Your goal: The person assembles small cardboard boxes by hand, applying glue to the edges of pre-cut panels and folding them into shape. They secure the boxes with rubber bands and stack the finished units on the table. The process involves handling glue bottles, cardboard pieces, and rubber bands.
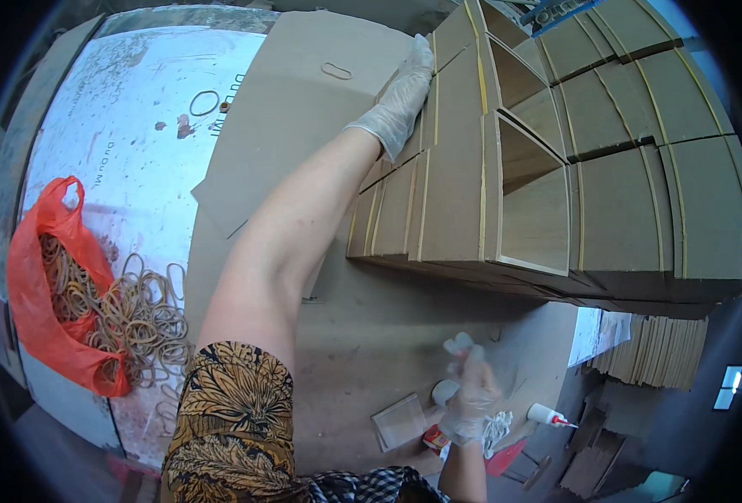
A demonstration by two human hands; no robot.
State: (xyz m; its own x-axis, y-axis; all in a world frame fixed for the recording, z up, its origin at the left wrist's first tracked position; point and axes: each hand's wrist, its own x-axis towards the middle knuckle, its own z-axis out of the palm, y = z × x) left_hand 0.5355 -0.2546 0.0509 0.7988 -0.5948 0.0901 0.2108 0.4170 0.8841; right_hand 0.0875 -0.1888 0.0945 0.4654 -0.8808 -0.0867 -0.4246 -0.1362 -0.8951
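My left hand (403, 99), in a thin clear glove, reaches far forward. Its fingers lie stretched out along the left side of a stack of brown board boxes (450, 168) bound with yellowish rubber bands. Some boxes show open, hollow ends with pale wooden insides. Lower down, my right hand (471, 390), also gloved, hovers over the brown board surface, apart from the stack. Motion smears its fingers, and nothing can be made out in them.
A red plastic bag (44, 243) spills a heap of rubber bands (140, 314) on the left. Single bands lie farther back. A white bottle with a red tip (549, 415), a small clear packet (398, 422) and stacked board sheets (656, 350) are at the lower right.
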